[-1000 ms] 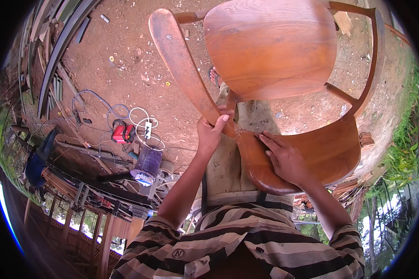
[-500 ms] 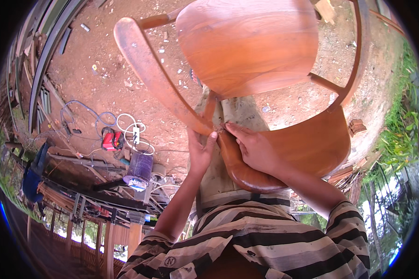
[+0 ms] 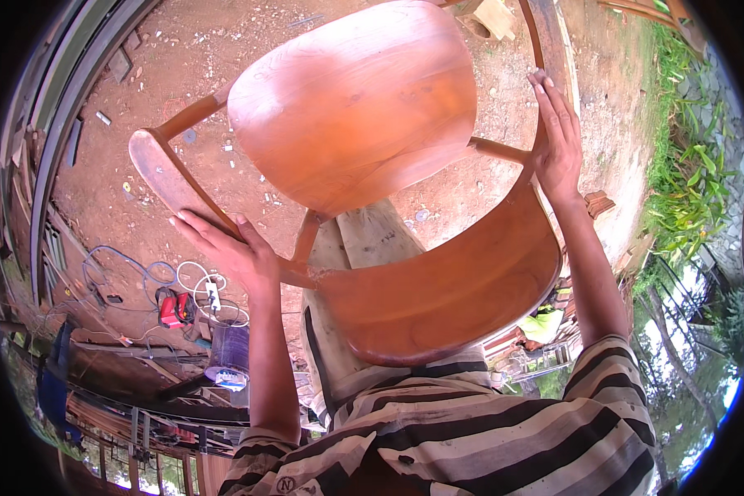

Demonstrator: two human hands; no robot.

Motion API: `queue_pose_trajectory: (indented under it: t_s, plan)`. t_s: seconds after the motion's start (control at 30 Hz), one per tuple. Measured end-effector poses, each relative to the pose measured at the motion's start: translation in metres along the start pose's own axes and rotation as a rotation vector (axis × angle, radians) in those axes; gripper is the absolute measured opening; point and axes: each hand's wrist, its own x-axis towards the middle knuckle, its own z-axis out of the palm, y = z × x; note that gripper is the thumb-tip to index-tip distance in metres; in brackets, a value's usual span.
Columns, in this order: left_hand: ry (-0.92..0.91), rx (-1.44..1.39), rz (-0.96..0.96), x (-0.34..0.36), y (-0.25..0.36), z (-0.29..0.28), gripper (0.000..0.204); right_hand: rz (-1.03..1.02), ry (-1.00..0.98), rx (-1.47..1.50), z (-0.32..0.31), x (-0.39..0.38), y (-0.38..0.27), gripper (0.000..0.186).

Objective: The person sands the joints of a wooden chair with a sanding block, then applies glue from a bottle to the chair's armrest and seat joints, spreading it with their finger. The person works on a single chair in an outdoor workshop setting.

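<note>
Presently, wooden chair [image 3: 355, 107] filled frame's upper centre | left armrest [image 3: 172, 178] slanted centre-left, right armrest [image 3: 546, 33] rose upper right | left hand [image 3: 244, 255] lay over the former, grip spread | right hand [image 3: 560, 153] lay along the latter, grip flat

A glossy reddish-brown wooden armchair [image 3: 355, 107] is seen from above and behind over reddish dirt ground [image 3: 194, 50], its curved backrest [image 3: 446, 285] nearest the camera. Beyond it lies the broad, rounded seat, flanked by two sweeping arms. The left arm looks mottled toward its rounded end; pale, rough marks show where it joins the backrest.
</note>
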Motion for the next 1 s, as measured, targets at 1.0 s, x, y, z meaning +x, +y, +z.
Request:
queue_pose_trajectory:
  t_s: [1.0]
  plan:
    - [-0.059, 0.382, -0.076, 0.217, -0.002, 0.000, 0.053, 0.292, 0.070, 0.578, 0.023, -0.063, 0.055, 0.046]
